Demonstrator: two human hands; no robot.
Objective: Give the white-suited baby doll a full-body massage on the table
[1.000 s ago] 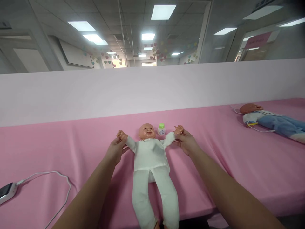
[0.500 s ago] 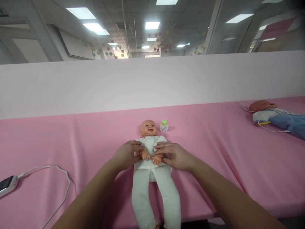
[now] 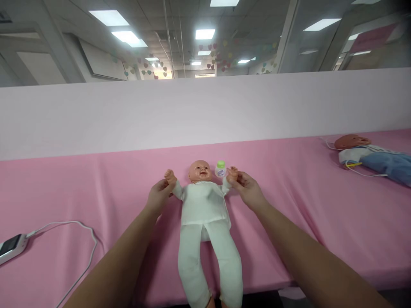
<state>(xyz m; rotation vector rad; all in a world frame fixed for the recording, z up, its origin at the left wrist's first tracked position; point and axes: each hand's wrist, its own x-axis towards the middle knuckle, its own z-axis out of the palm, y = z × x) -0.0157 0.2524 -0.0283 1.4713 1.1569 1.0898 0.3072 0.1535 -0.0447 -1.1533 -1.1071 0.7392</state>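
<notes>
A baby doll (image 3: 205, 203) in a white top and white trousers lies face up in front of me, its head away from me. Both its arms are spread out and raised beside its head. My left hand (image 3: 159, 194) is closed around the doll's arm at the wrist, on the left. On the other side my right hand (image 3: 249, 190) pinches the doll's other wrist between thumb and fingers. Just beyond that wrist stands a small white bottle (image 3: 220, 169) with a green cap, close to the doll's head.
A pink sheet (image 3: 128, 179) covers the table. At the left lies a white device with a dark screen (image 3: 12, 248) and a white cable (image 3: 86, 226). Another doll (image 3: 382, 160) in blue and white lies far right. A white panel (image 3: 205, 111) with glass above borders the back.
The doll's arms were folded over its belly under my hands. Now my hands have moved outward and up, spreading both arms beside its head. The bottle stays put.
</notes>
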